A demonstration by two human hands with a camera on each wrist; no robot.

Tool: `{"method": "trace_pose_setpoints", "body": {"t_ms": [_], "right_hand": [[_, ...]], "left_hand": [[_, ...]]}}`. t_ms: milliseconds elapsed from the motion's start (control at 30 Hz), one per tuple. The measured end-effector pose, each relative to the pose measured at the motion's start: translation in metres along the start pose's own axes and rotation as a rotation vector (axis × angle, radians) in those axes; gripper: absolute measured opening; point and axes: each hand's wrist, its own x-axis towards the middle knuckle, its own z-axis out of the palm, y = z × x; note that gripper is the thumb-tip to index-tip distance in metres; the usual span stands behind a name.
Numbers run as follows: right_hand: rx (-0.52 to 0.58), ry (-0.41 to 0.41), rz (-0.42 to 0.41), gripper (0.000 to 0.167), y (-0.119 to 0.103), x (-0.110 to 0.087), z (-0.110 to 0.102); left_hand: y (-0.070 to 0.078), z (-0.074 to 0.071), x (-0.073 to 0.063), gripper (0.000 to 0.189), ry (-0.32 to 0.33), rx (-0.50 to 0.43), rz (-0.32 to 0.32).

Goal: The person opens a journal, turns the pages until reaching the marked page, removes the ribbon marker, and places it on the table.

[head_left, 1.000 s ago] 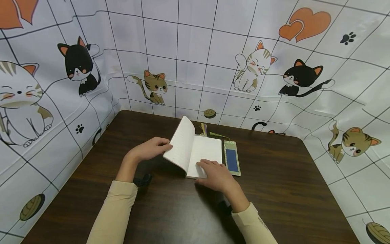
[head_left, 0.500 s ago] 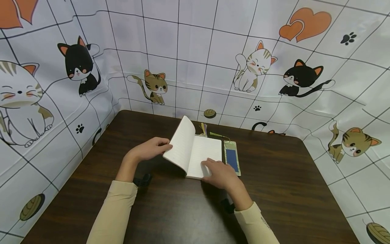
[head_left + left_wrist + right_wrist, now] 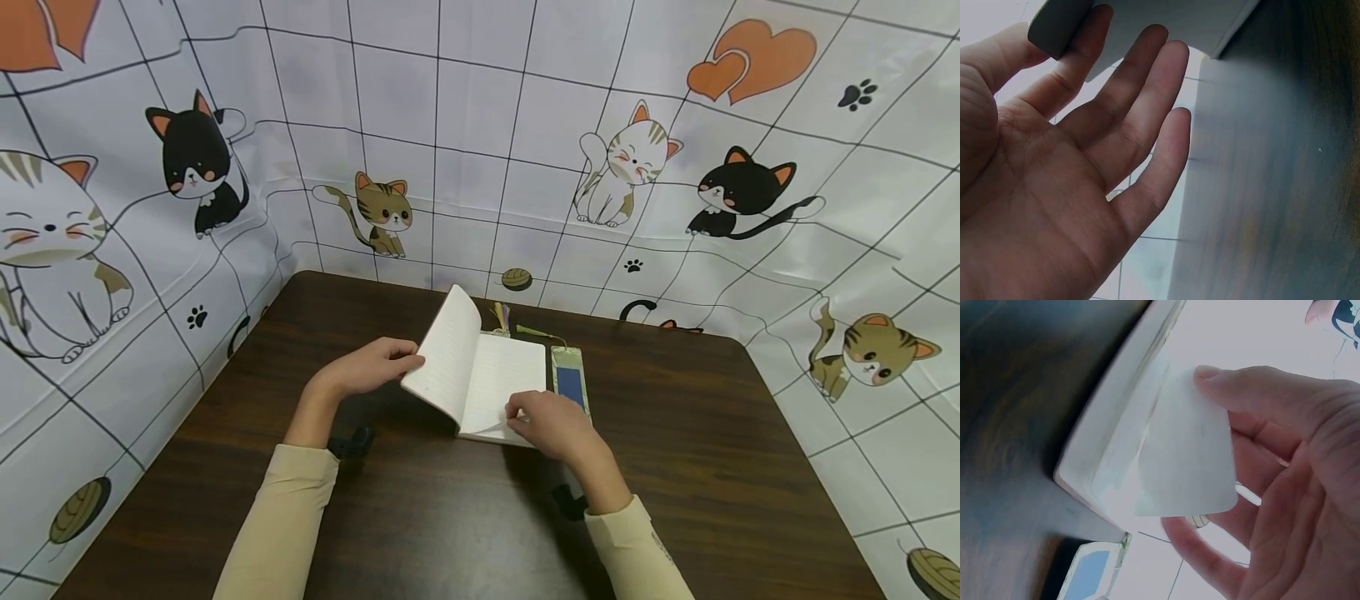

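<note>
An open notebook [image 3: 508, 362] with pale pages lies on the dark wooden table [image 3: 420, 517]. My left hand [image 3: 369, 365] pinches the outer edge of its raised left part between thumb and index finger. In the left wrist view the other fingers [image 3: 1166, 81] extend loosely behind it. My right hand [image 3: 558, 423] is over the near right corner of the notebook. The right wrist view shows its thumb on a lifted page [image 3: 1191, 456], with fingers behind, gripping that sheet near its edge. A green-edged bookmark with a blue panel [image 3: 572, 383] lies just right of the notebook, partly hidden by the right hand.
A yellow and purple tassel [image 3: 501, 317] sticks out beyond the notebook's far edge. The bookmark's green tassel [image 3: 536, 332] points toward the back. A white sheet with printed cats [image 3: 472, 150] hangs behind the table and along both sides.
My right hand has slid rightward across the right page, and its fingers have drawn in, lifting a page corner. The left hand and the raised part of the notebook have stayed put.
</note>
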Motion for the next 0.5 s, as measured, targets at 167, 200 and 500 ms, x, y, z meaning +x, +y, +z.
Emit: {"method": "trace_pose_setpoints", "body": {"t_ms": [167, 200, 500], "right_hand": [[-0.011, 0.029, -0.023, 0.003, 0.0012, 0.0019, 0.001], [-0.009, 0.032, -0.023, 0.002, 0.0013, 0.0022, 0.0012], [0.005, 0.181, -0.014, 0.044, 0.0039, 0.0021, -0.0005]], "left_hand": [[-0.0005, 0.0, -0.0006, 0.034, 0.0, -0.003, -0.006], [-0.0007, 0.0001, -0.0007, 0.034, -0.001, -0.003, -0.007], [-0.0003, -0.0003, -0.0006, 0.034, -0.002, -0.006, 0.0]]}}
